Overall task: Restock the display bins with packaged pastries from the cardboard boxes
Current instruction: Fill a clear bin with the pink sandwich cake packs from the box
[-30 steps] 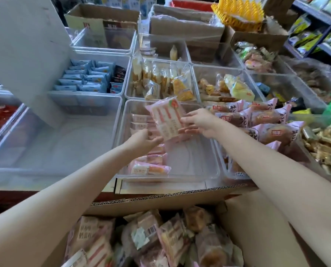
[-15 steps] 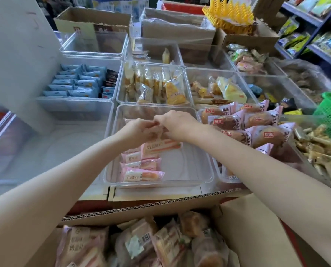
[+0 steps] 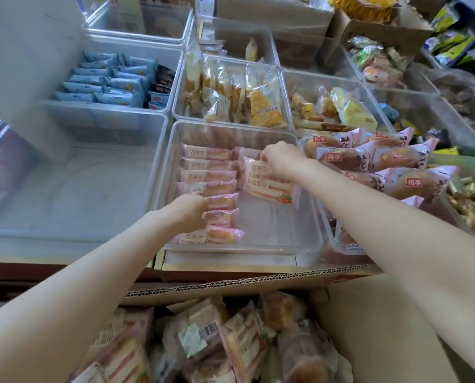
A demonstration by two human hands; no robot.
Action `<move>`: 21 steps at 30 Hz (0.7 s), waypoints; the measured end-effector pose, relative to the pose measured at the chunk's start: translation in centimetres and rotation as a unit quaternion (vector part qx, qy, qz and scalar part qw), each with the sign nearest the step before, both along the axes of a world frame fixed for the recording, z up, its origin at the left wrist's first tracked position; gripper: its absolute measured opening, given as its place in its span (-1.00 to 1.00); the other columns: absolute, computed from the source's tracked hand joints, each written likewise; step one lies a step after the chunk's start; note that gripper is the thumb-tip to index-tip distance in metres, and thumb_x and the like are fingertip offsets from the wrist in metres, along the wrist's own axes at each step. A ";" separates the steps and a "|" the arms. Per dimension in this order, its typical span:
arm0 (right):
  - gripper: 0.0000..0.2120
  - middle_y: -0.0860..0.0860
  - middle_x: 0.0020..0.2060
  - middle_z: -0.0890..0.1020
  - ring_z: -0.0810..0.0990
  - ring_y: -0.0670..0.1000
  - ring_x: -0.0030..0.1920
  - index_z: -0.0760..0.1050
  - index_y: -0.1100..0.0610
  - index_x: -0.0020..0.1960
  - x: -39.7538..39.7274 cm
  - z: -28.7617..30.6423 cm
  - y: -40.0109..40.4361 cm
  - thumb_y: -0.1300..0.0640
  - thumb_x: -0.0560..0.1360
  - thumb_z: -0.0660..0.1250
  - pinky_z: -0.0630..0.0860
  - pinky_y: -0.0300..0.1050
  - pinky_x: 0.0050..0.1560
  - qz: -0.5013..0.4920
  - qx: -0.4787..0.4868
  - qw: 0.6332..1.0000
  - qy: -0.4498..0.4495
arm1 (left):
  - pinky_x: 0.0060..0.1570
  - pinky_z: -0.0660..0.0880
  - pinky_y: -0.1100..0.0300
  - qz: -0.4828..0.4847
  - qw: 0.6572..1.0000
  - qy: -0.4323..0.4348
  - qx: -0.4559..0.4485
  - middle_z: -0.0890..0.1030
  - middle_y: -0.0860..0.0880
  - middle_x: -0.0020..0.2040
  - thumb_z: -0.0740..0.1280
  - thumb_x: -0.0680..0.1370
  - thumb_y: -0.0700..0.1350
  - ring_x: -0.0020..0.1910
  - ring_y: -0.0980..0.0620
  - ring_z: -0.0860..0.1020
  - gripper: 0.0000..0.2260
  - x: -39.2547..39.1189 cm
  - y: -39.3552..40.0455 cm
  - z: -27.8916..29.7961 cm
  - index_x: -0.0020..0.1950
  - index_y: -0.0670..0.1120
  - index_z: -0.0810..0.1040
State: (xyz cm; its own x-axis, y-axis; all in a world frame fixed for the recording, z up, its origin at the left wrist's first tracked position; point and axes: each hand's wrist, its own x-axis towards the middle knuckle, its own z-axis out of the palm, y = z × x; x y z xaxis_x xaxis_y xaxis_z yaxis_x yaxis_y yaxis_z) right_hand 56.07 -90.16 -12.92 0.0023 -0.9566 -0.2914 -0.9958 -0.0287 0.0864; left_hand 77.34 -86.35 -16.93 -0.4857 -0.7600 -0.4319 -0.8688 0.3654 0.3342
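The fingers (image 3: 265, 158) of the right hand (image 3: 282, 160) were curled and pinched on the far top edge of a pink pastry packet (image 3: 268, 183), which hung tilted inside the clear display bin (image 3: 308, 217), its printed face up and its long axis running from the far left down toward the near right. The packet sat over the bare right half of the bin, just beside the row of like packets (image 3: 208, 189) stacked on edge along the left wall, a second short stack lying behind it at the far end. The left hand (image 3: 190, 211) was the nearer one to that row: its fingers were bent down onto the packets midway along, pressing or gripping them, though the exact hold could not be made out.

Judging from this, the next move hinged on turning the held packet so its long axis lay across the bin like the others, then standing it against the far stack. The right hand was plainly better placed for that.

Nearer the person, the cardboard box (image 3: 230, 288) stood open below the surface edge, more packets heaped inside.
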 end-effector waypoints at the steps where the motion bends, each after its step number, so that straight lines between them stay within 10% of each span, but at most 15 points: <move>1: -0.73 0.13 0.10 0.59 0.59 0.18 0.06 0.53 0.15 0.18 0.3 -1.0 -0.3 0.28 0.50 0.26 0.51 -0.05 -0.03 0.009 -0.009 1.000 0.012 | 0.22 0.42 0.13 -0.001 1.000 0.000 0.005 0.48 -0.12 0.26 0.28 0.54 -0.16 0.19 -0.07 0.49 -0.74 0.2 0.0 -0.1 0.22 -0.16 0.54; 12: -0.64 0.20 0.31 0.42 0.43 0.23 0.28 0.39 0.14 0.35 1.1 -4.1 0.3 0.16 0.58 0.11 0.40 0.05 0.26 -0.046 -0.006 0.994 -0.098 | 0.30 0.34 0.10 -0.031 0.998 0.028 -0.052 0.44 -0.09 0.31 0.29 0.54 -0.15 0.27 -0.06 0.42 -0.74 1.7 1.6 1.8 0.22 -0.08 0.52; 18: -0.77 0.21 -0.15 0.65 0.65 0.03 -0.41 0.56 0.18 -0.09 2.7 6.3 7.2 0.36 0.56 0.14 0.62 -0.11 -0.33 -0.068 -0.058 0.904 -0.418 | 0.19 0.38 0.16 -0.038 0.981 0.133 -0.135 0.52 -0.08 0.22 0.25 0.53 -0.23 0.19 -0.07 0.49 -0.78 -0.1 4.7 6.2 0.13 -0.11 0.59; 21: -0.81 0.16 -0.20 0.66 0.62 0.00 -0.42 0.56 0.21 -0.05 3.1 10.5 12.8 0.32 0.58 0.18 0.61 -0.17 -0.34 -0.070 0.038 0.855 -0.512 | -0.01 0.39 0.24 -0.065 0.955 0.215 -0.195 0.61 -0.03 0.04 0.22 0.52 -0.25 0.00 -0.03 0.56 -0.80 -1.2 8.5 8.1 0.00 -0.12 0.63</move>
